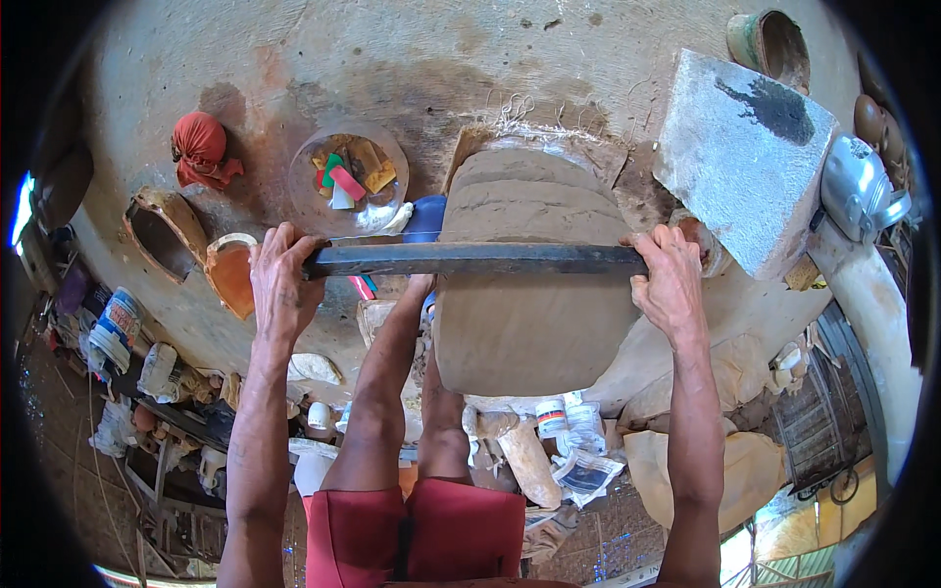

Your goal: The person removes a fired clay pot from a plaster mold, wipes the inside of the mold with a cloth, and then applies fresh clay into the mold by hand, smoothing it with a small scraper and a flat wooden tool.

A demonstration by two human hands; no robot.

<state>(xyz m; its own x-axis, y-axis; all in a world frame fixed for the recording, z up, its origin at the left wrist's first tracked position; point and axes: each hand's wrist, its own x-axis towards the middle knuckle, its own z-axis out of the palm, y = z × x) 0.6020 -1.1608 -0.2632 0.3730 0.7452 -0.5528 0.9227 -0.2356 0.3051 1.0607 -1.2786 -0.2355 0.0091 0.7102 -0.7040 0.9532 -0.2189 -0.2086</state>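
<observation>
A long dark bar [480,259] lies crosswise over a large grey-brown block of clay [534,338]. My left hand [286,276] is closed around the bar's left end, beyond the clay's left side. At the other end, my right hand [670,279] grips the bar close to the clay's right edge. A thin pale line shows just beyond the bar near my left hand. The clay's far part has several creases across it, while its near part looks smoother. Whether the bar touches the clay, I cannot tell.
Left of the clay stands a clear basin [306,204] with coloured pieces in it. A red cloth bundle [201,142] and an orange pottery piece [231,276] lie farther left. To the right are a pale block [720,147] and a metal kettle [851,186].
</observation>
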